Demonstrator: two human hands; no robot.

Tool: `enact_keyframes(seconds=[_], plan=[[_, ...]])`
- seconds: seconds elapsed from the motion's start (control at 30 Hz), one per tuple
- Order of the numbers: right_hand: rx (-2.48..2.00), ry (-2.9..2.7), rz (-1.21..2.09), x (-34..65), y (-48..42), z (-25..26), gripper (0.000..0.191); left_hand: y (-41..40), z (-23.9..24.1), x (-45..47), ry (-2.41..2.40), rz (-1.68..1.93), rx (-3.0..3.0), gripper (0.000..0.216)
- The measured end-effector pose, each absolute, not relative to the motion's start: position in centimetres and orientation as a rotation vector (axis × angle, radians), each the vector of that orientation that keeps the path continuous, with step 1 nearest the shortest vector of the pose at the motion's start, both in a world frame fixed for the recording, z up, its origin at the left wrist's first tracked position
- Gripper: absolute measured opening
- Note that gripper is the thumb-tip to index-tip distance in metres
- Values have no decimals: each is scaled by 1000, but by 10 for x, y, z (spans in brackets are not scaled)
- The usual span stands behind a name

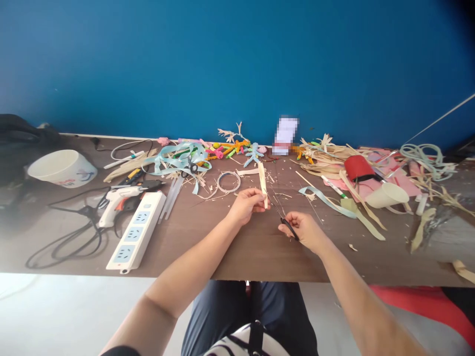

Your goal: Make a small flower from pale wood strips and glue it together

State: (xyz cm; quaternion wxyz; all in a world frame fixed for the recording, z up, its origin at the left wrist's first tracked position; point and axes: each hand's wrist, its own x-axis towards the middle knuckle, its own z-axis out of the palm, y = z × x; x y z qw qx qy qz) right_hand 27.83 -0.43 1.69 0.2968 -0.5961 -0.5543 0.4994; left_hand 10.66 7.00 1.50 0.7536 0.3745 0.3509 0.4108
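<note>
My left hand (245,204) pinches the lower end of a pale straw-coloured strip (262,182) that stands up from the brown table (230,247). My right hand (304,229) is closed round the handles of black scissors (279,213), whose thin blades point up and left toward the strip's base. Both hands are near the table's middle, a short gap apart. Fine straw trimmings lie around them.
A white power strip (136,231), a glue gun (120,198) and black cables lie at the left, with a white bowl (63,168) beyond. Light-blue ribbon (178,160), coloured craft figures, a wire ring (228,182), a red cup (356,168), a paper cup (388,195) and straw strips crowd the back and right.
</note>
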Motion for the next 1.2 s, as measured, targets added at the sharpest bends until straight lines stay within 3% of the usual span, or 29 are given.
enact_keyframes(seconds=[1.2], plan=[[-1618,-1511,1278,275,-8,13,35,68,18,108,849,926,894,18]])
